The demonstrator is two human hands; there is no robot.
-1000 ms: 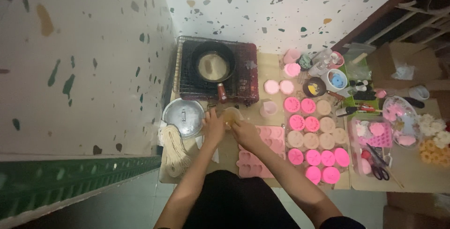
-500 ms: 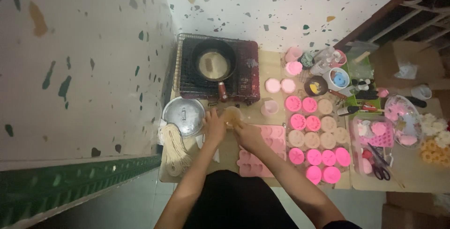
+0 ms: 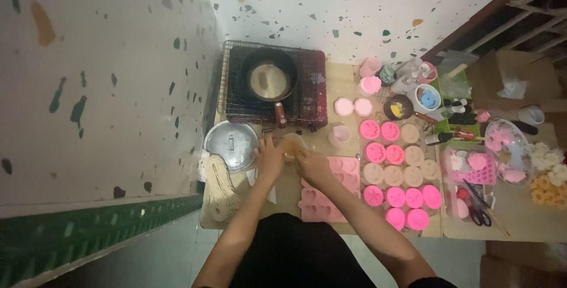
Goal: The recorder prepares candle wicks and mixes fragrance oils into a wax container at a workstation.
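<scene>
My left hand [image 3: 269, 159] and my right hand [image 3: 314, 167] meet over a small pale, beige round piece [image 3: 291, 144] held between them, above a cardboard sheet [image 3: 289, 190] on the floor. Both hands have their fingers closed around it. A pink silicone mould [image 3: 331, 205] with heart-shaped cavities lies just below and right of my right hand. My forearms reach up from the bottom of the head view.
A black pan [image 3: 269, 80] with pale liquid sits on a dark red stove [image 3: 310, 90]. A metal lid [image 3: 230, 144] and a coil of string [image 3: 221, 187] lie on the left. Several pink and beige round pieces [image 3: 396, 176], scissors [image 3: 478, 211] and flower shapes [image 3: 546, 176] fill the right.
Both hands stay together on the pale piece and have barely shifted. Nothing else moved.
</scene>
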